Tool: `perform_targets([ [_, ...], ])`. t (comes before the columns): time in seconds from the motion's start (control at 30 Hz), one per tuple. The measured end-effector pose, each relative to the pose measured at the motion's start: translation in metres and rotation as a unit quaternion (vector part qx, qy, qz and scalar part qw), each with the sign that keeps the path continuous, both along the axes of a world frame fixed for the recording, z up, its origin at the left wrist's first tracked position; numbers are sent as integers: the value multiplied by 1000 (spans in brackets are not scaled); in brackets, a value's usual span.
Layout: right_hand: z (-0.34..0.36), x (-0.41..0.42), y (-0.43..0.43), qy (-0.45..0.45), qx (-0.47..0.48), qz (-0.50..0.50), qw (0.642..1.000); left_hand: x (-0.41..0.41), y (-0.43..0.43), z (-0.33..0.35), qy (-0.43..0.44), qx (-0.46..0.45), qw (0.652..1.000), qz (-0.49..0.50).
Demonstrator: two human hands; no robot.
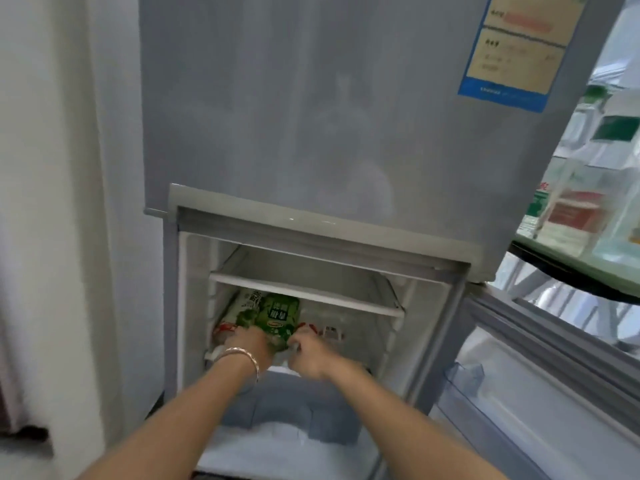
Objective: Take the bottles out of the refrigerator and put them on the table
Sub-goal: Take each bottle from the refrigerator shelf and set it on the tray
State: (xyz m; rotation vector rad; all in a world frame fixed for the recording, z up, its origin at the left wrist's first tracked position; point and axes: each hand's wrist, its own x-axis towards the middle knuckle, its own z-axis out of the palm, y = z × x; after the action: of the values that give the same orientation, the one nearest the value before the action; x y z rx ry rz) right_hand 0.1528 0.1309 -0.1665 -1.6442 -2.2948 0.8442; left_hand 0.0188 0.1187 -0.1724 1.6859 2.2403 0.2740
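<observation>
The grey refrigerator [311, 133] has its lower door swung open to the right. On the lower shelf stand several bottles: a green-labelled bottle [277, 317], a white-labelled one [244, 306] to its left, and red-labelled clear ones [329, 332] to the right. My left hand [247, 344], with a bracelet on the wrist, is wrapped around the base of the green-labelled bottle. My right hand [308, 355] has its fingers closed on a clear bottle just right of it. The bottle bottoms are hidden behind my hands.
An empty white shelf [304, 289] sits above the bottles. The open door [540, 393] with its clear bin blocks the right side. A green-topped table [568, 258] with clear containers stands behind it at right. A white wall lies to the left.
</observation>
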Motion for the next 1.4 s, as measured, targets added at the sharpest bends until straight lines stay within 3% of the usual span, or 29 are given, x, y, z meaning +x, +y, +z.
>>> perform_targets([
  [0.17, -40, -22, 38, 33, -35, -4, 999, -25, 27, -42, -15, -31, 992, 119],
  [0.5, -77, -39, 66, 57, -17, 16, 998, -40, 49, -85, -87, -21, 974, 206],
  [0.63, -74, -29, 60, 47, -33, 16, 998, -46, 39, -82, -83, 1, 979, 186],
  [1.13, 11, -23, -29, 41, -2, 2, 999, -30, -35, 69, 100, 163, 979, 70],
  [1.4, 85, 7, -99, 97, -40, 19, 994, 19, -88, 165, 184, 315, 930, -37],
])
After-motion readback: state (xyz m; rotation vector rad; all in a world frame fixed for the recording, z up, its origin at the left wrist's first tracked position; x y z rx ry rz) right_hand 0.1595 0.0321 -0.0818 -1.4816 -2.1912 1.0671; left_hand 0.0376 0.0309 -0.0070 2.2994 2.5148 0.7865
